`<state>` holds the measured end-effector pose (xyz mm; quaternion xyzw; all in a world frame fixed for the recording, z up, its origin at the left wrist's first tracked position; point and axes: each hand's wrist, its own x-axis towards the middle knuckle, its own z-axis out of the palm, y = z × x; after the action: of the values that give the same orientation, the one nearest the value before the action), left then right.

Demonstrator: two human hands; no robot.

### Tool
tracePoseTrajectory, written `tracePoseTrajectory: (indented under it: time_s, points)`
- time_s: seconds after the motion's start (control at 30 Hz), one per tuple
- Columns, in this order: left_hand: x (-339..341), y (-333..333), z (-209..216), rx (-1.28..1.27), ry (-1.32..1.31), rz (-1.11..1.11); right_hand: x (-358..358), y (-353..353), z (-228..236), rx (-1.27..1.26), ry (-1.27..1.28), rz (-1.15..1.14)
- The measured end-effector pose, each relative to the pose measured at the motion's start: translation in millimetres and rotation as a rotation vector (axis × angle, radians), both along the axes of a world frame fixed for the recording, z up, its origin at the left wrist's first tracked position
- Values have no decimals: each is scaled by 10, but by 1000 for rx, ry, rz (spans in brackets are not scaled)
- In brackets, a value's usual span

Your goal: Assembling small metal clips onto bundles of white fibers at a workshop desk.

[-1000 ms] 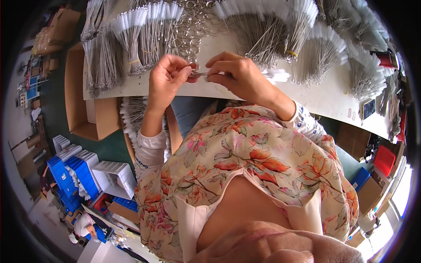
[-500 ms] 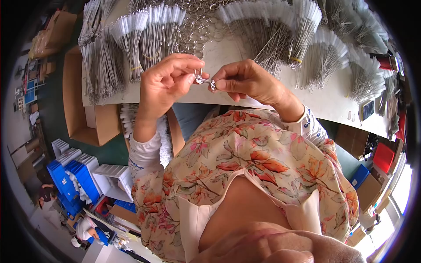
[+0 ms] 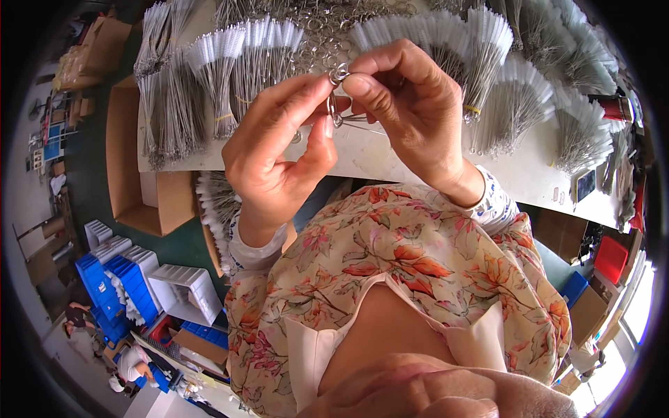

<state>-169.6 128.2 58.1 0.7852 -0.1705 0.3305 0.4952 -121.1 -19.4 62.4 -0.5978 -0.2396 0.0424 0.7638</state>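
A ring (image 3: 330, 104) is held up near the table's (image 3: 529, 174) edge — gripped between thumb and forefinger of the left hand (image 3: 279, 143), its upper loops (image 3: 339, 72) pinched by the right hand (image 3: 414, 104). Brushes (image 3: 505, 115) are bundled beyond.

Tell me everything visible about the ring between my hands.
The ring is thin, silvery and shiny, metal by its look. It is held over the pale table, seen nearly edge-on as a narrow upright loop. The left hand holds it, index finger by the upper part and thumb by the lower. At the top, the right hand pinches small shiny loops. Thin wires lead rightward from near its lower end; any join is unclear.
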Motion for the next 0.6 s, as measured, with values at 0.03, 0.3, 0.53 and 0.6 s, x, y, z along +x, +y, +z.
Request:
tracePoseTrajectory:
  time_s: [0.03,0.3,0.53,0.6]
  points:
    - [18,0,7,16,-24,5,1,13,2,-1,-14,-18]
    - [41,69,144,153,-56,-10,184,-95,101,61,309,417]
    - [64,71,158,-22,-6,-86,180,-141,127,9,379,412]
    - [65,43,201,-155,54,-144,177,-145,133,4,420,429]
